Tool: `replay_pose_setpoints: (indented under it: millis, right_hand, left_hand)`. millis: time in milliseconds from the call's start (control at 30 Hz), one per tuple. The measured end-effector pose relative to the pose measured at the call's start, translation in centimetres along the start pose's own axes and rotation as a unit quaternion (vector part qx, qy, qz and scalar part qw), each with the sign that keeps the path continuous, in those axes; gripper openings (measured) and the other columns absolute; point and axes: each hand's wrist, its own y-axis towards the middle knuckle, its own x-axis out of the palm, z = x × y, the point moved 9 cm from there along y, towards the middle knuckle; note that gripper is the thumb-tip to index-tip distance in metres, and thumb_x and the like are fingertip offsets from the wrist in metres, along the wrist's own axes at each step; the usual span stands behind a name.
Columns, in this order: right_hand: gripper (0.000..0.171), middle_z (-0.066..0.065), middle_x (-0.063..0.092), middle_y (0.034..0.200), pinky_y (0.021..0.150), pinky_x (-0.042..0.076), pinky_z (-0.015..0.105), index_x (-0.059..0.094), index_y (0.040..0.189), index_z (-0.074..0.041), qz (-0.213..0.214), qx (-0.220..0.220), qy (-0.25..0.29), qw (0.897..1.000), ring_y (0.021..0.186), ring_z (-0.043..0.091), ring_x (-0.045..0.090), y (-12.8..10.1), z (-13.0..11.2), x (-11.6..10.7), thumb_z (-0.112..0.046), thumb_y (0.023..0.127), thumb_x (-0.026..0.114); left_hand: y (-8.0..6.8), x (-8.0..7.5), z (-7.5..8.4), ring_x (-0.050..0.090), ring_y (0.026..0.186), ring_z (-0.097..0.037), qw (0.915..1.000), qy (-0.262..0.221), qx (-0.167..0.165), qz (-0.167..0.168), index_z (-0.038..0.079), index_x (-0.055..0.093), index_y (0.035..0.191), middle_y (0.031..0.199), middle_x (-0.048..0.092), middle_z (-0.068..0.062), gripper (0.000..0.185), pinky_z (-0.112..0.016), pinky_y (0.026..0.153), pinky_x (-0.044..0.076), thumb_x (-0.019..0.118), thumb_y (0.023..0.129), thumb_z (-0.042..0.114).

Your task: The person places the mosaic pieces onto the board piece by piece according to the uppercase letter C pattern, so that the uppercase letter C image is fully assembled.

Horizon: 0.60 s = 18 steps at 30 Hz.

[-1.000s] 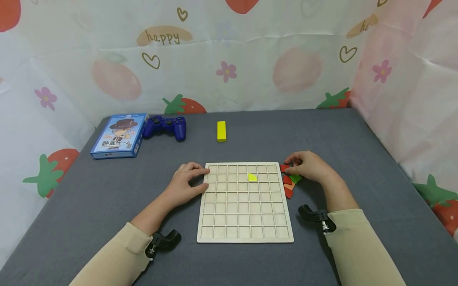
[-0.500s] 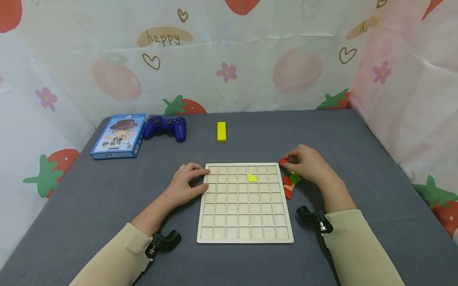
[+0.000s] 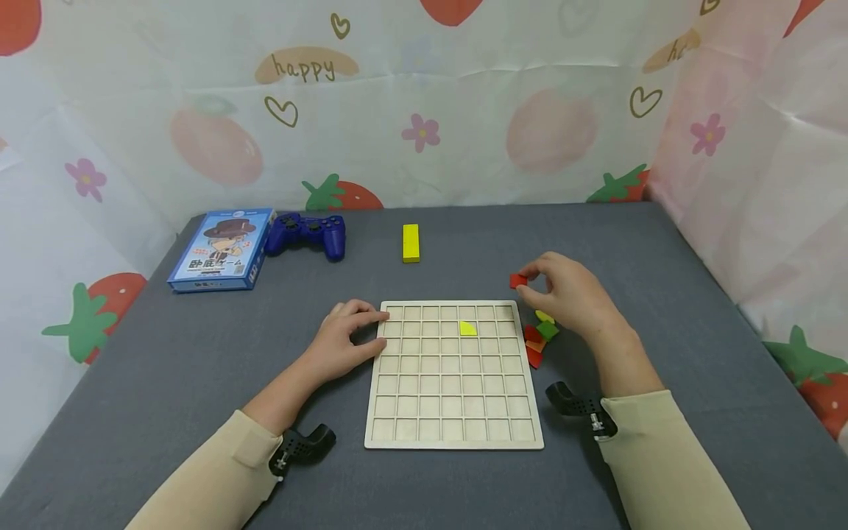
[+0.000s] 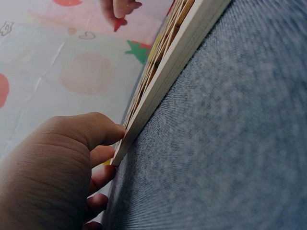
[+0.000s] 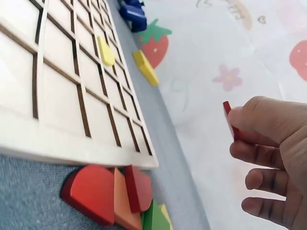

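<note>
A pale wooden grid board (image 3: 454,412) lies on the grey table, with one yellow quarter-round piece (image 3: 467,328) in a cell near its top right. My left hand (image 3: 347,341) rests with fingers against the board's upper left edge (image 4: 158,91). My right hand (image 3: 563,294) is lifted above the table past the board's top right corner and pinches a small red piece (image 3: 517,280) (image 5: 231,122) between thumb and fingers. Below it, a small heap of red, orange, green and yellow pieces (image 3: 538,340) (image 5: 115,194) lies against the board's right edge.
A yellow rectangular block (image 3: 411,243) lies on the table behind the board. A blue game controller (image 3: 306,233) and a blue game box (image 3: 221,249) sit at the far left. Printed fabric walls close in the table at the back and both sides.
My right hand has risen from the heap of pieces and moved up and slightly left, carrying the red piece off the table. The left hand has stayed on the board's edge.
</note>
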Motion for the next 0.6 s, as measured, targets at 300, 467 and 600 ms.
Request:
replay_pose_setpoints:
  millis: [300, 467, 600]
  right_hand:
    - [0.023, 0.007, 0.063, 0.111, 0.066, 0.043, 0.038, 0.072, 0.117, -0.004, 0.078, -0.089, -0.024, 0.993, 0.075, 0.022, 0.051, -0.5, -3.6, -1.0, -0.016, 0.096, 0.071]
    - [0.023, 0.007, 0.064, 0.112, 0.068, 0.049, 0.038, 0.073, 0.114, -0.004, 0.106, -0.146, -0.036, 0.983, 0.082, 0.022, 0.061, -0.8, -6.0, -1.1, -0.016, 0.094, 0.074]
    - [0.023, 0.007, 0.064, 0.110, 0.067, 0.051, 0.037, 0.074, 0.111, -0.004, 0.118, -0.178, -0.051, 0.976, 0.085, 0.021, 0.063, -1.1, -7.3, -0.8, -0.016, 0.092, 0.077]
  left_hand:
    - [0.0, 0.0, 0.1, 0.047, 0.105, -0.027, 1.0000, -0.007, -0.002, -0.005, 0.009, 0.070, 0.134, 0.126, 0.059, -0.009, 0.044, -0.049, 0.091, 0.036, 0.076, 0.093, 0.022]
    - [0.0, 0.0, 0.0, 0.047, 0.106, -0.028, 1.0000, -0.008, -0.003, -0.004, 0.010, 0.070, 0.134, 0.125, 0.059, -0.009, 0.044, -0.049, 0.092, 0.036, 0.077, 0.093, 0.022]
    - [0.0, 0.0, 0.0, 0.047, 0.107, -0.028, 1.0000, -0.005, -0.001, -0.003, 0.010, 0.070, 0.134, 0.125, 0.059, -0.009, 0.044, -0.050, 0.093, 0.035, 0.077, 0.093, 0.021]
